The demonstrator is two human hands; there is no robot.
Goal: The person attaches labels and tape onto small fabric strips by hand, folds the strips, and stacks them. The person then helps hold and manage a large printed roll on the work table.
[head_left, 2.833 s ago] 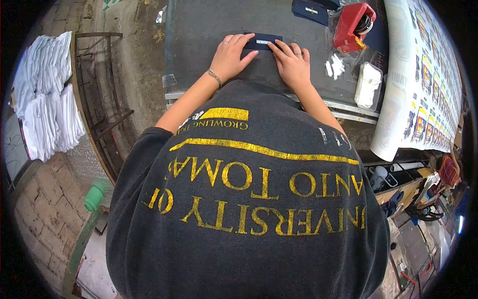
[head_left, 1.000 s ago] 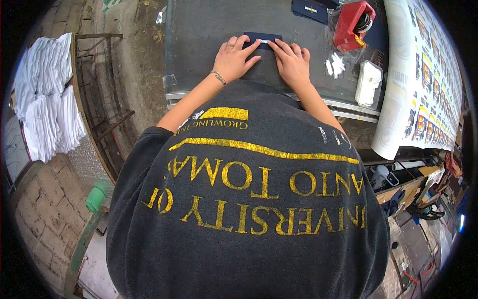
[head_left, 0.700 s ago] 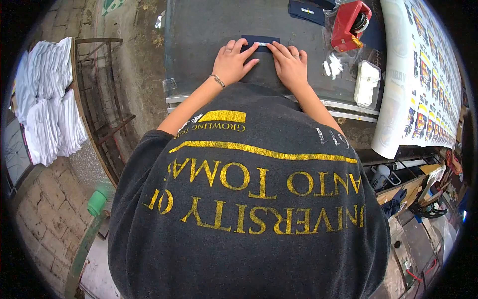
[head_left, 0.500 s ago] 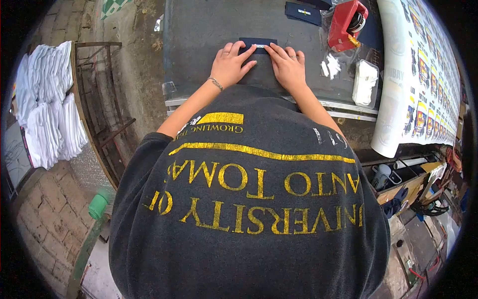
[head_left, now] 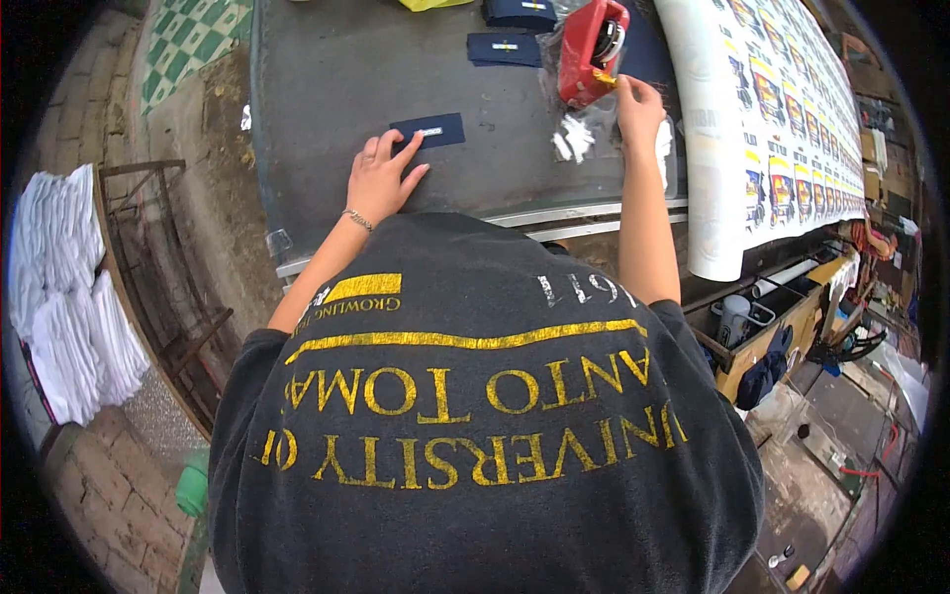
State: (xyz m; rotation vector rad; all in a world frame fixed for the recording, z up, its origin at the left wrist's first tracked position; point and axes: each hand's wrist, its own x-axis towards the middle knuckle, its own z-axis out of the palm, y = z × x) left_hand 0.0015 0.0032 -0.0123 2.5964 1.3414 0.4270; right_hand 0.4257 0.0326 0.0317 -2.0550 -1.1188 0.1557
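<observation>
Head view: on the grey worktop [head_left: 327, 89], left of the upper centre, lies a small navy piece [head_left: 447, 130] with white lettering. The left hand [head_left: 378, 180] rests on its near left part, fingers spread and slightly bent, the forefinger's tip at the lettering and the thumb apart, off the piece. A chain bracelet [head_left: 358, 219] circles the left wrist.

At upper right, the right hand [head_left: 641, 114] is raised to the front end of a red tape dispenser [head_left: 582, 51]. Its thumb and forefinger meet at the dispenser's yellow tip; I cannot tell whether they grip tape.

Just left of the dispenser are 2 navy stacks [head_left: 503, 48], 1 behind the other, and a yellow item [head_left: 433, 3] is cut off by the top edge. White strips [head_left: 574, 141] lie below the dispenser, near a white item [head_left: 664, 163] partly hidden by the right forearm. Printed sheeting [head_left: 792, 129] with a rolled edge runs down the right side. White cloths [head_left: 74, 327] lie piled at far left.
</observation>
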